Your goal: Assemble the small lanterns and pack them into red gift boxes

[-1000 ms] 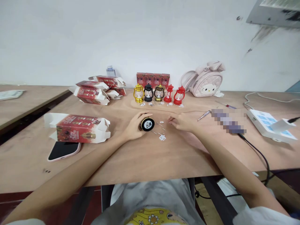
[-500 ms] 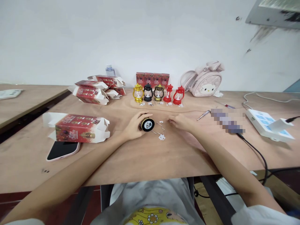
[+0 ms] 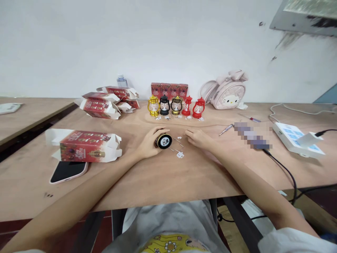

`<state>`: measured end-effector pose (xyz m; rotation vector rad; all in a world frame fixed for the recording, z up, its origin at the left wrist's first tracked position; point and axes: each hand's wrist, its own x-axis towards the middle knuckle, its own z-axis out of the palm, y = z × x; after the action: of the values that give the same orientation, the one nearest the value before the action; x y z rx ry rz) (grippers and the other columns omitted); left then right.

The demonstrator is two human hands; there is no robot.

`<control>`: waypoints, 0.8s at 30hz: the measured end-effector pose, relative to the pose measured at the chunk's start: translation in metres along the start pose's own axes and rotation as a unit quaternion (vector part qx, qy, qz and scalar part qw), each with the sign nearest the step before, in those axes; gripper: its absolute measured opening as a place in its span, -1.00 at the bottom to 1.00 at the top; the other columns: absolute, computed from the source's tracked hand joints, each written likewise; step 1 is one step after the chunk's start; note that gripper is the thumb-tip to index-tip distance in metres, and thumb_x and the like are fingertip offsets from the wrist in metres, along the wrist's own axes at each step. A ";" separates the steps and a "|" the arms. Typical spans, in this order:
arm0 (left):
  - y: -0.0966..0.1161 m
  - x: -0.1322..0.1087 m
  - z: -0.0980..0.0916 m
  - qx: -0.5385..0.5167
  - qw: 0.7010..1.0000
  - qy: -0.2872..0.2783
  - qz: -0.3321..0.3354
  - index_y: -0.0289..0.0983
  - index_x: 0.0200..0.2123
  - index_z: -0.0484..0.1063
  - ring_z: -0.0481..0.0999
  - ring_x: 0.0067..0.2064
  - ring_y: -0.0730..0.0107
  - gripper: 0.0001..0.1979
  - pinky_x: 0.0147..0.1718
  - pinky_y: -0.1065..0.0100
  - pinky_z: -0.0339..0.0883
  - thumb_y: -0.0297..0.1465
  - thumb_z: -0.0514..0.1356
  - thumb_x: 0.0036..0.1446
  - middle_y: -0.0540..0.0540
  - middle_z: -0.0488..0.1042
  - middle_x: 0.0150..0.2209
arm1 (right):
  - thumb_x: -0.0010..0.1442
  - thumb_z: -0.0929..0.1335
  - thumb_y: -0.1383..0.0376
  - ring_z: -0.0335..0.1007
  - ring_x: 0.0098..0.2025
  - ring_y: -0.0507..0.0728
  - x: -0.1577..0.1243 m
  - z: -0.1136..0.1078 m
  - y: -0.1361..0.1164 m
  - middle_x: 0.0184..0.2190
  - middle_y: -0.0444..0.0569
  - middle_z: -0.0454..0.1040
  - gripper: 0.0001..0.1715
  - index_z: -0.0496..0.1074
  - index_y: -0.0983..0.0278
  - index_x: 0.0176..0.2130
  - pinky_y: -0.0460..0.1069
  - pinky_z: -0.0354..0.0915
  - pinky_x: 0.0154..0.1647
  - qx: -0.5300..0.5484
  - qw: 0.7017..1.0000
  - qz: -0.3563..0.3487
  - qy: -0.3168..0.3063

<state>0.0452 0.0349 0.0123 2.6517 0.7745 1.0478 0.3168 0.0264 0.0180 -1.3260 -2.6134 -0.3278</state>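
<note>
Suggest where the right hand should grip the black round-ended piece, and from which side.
Likely the right edge of the round-ended piece, coming from the right: the left hand covers its left side, fingers reaching along the far edge, while the rim's right curve is bare and faces the right hand.

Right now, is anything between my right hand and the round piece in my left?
Yes: a small white bit and a thin rod lie on the table between your right hand and the round piece in your left hand. They look low, so the hand could probably pass over them.
</note>
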 end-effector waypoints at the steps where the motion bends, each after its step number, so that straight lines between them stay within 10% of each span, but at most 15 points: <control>1: 0.000 0.000 0.000 0.000 1.000 0.000 0.000 -0.23 0.14 0.27 0.34 0.19 0.10 -0.44 0.17 0.08 0.25 -0.43 0.22 0.02 -0.24 0.31 0.13 | 0.20 0.22 0.53 0.42 -0.23 0.12 0.000 0.001 -0.003 -0.24 0.06 0.49 -0.75 0.39 0.33 -0.16 -0.05 0.26 -0.27 0.019 0.999 -0.018 0.047; 9: -0.001 -0.001 0.003 -0.003 1.000 -0.004 0.017 -0.25 0.14 0.28 0.32 0.20 0.09 -0.44 0.17 0.07 0.24 -0.46 0.19 0.01 -0.26 0.29 0.14 | 0.26 0.26 0.50 0.44 -0.17 0.05 -0.002 -0.005 -0.064 -0.22 0.00 0.44 -0.70 0.26 0.21 -0.05 -0.06 0.43 -0.19 0.118 0.895 -0.152 0.402; 24: -0.004 -0.005 0.006 0.037 0.997 -0.061 0.023 -0.17 0.19 0.21 0.20 0.27 -0.01 -0.30 0.20 -0.03 0.16 -0.52 0.17 -0.10 -0.23 0.20 0.23 | 0.26 0.27 0.48 0.42 -0.18 0.06 0.000 0.015 -0.080 -0.18 0.00 0.45 -0.69 0.30 0.21 -0.02 -0.02 0.43 -0.17 0.088 0.892 -0.214 0.387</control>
<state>0.0451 0.0355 0.0036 2.7771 0.7447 0.8740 0.2510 -0.0148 -0.0053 -0.3944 -2.1222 -0.5334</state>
